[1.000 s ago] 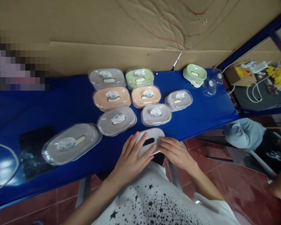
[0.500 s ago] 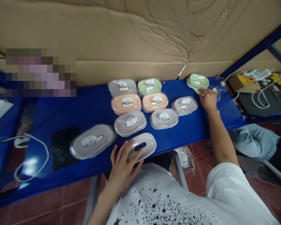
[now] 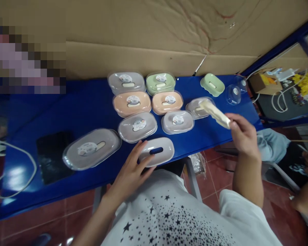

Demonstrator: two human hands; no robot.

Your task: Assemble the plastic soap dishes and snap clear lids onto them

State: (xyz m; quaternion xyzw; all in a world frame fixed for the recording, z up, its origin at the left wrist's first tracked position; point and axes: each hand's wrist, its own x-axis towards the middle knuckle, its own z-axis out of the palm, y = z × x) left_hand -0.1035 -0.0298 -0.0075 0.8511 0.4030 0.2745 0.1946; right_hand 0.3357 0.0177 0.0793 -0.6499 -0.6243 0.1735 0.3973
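Note:
My left hand rests with fingers spread over the left end of a pale grey oval dish. This dish has a slot in its middle, no lid, and lies near the table's front edge. My right hand pinches one end of a thin cream wavy-edged plastic piece, slightly blurred. The piece is raised in front of a lidded grey dish and partly covers it. Behind it stands an uncovered green wavy-rimmed dish, beside a clear lid.
Several lidded dishes with round labels stand in rows, among them a peach dish, a green one and a large grey one. A dark tablet-like slab and a white cable lie left. Another person sits at right.
My right hand has left the green dish and moved toward me, now with the cream piece raised in it. My left hand stays at the grey dish. The camera view has shifted.

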